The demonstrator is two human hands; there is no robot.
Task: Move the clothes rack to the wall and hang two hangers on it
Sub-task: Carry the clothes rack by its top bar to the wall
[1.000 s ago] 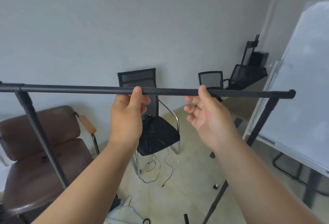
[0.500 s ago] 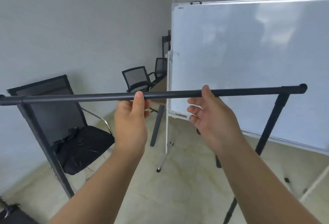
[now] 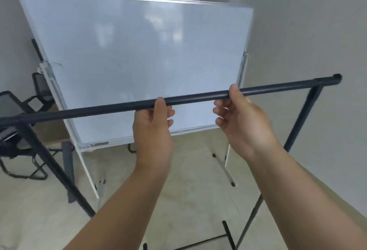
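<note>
The black clothes rack's top bar [image 3: 274, 88] runs across the view, tilted up to the right. Its slanted legs drop at the left [image 3: 49, 162] and right [image 3: 297, 130]. My left hand [image 3: 153, 128] grips the bar near its middle, thumb over the top. My right hand [image 3: 240, 122] holds the bar a little further right, thumb on top and fingers loosely curled beneath. No hangers are in view. The grey wall [image 3: 317, 31] stands at the right, just beyond the bar's right end.
A large whiteboard [image 3: 139, 61] on a metal stand faces me right behind the bar. Black mesh chairs [image 3: 17, 106] and a desk edge stand at the left. Bare light floor [image 3: 188, 180] lies under the rack.
The view and rack have swung to the right: the chairs slid off to the left, the whiteboard now fills the centre, and the right wall has appeared. Both hands keep hold of the bar.
</note>
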